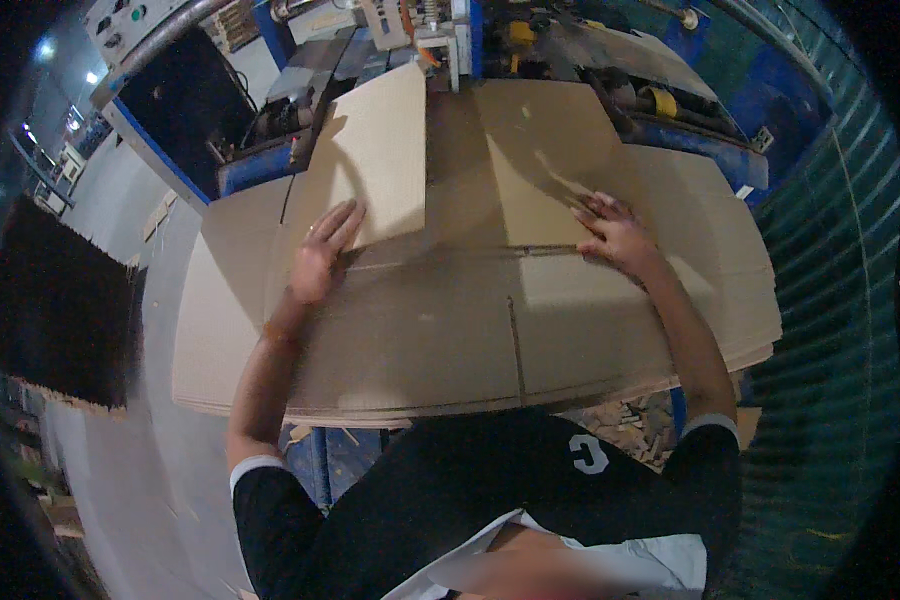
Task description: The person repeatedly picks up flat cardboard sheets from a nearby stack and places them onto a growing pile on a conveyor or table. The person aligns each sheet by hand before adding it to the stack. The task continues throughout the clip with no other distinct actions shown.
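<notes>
Before me lies a broad stack of flat brown cardboard box blanks (420, 340), creased and slotted. On its far side, a pale cardboard panel (385, 150) rises slightly at the left, and a darker cardboard panel (545, 150) lies to the right; both reach toward the machine. My left hand (325, 250) rests at the lower left edge of the pale panel, fingers stretched out; its thumb is hard to make out. Over the right edge of the darker panel, my right hand (618, 235) lies with fingers apart, grasping nothing.
Beyond the stack stands a blue machine (260, 165) with rollers and a yellow collar (662, 100). A green corrugated wall (820, 400) runs along the right. To the left, a dark stack with ragged edges (65, 300) stands on the grey floor (135, 470). Cardboard scraps (625, 430) lie below.
</notes>
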Tool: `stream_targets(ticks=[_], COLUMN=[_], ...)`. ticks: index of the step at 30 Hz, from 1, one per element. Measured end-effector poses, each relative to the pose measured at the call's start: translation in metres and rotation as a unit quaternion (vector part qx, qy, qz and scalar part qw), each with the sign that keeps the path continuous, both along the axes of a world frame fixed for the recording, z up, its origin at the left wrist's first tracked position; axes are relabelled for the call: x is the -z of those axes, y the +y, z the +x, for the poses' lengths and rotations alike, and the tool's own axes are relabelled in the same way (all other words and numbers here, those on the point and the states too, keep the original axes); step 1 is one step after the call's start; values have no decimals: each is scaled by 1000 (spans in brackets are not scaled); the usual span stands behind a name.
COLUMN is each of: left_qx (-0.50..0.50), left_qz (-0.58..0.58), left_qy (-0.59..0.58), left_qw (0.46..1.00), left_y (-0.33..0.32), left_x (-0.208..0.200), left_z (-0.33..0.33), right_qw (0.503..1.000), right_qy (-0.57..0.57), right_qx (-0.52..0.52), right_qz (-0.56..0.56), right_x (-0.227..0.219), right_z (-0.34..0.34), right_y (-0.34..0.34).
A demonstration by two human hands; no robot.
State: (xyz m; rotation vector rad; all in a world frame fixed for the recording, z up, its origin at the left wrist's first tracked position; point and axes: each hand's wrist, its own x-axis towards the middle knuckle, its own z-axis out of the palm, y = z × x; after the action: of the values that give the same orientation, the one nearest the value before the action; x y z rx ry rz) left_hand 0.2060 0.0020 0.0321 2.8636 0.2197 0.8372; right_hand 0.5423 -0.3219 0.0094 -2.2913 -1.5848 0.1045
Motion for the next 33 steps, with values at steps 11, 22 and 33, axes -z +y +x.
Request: stream_targets(ticks=[11,22,33], left_qx=[-140,-715,-440], left_qz=[-12,-35,-285], left_qy=[-33,17,-505], left_qw=[990,698,686], left_y=[55,29,20], left_x=[-14,72,20], left_z=[18,-229,-274], right_qw=[983,803,661], right_qy=[-113,-48,-64], right_qx=[135,594,579], right_qz=[-59,-13,473], right_x=[-10,35,44], right_z=[-13,-74,-62], right_y=[0,-212,-187])
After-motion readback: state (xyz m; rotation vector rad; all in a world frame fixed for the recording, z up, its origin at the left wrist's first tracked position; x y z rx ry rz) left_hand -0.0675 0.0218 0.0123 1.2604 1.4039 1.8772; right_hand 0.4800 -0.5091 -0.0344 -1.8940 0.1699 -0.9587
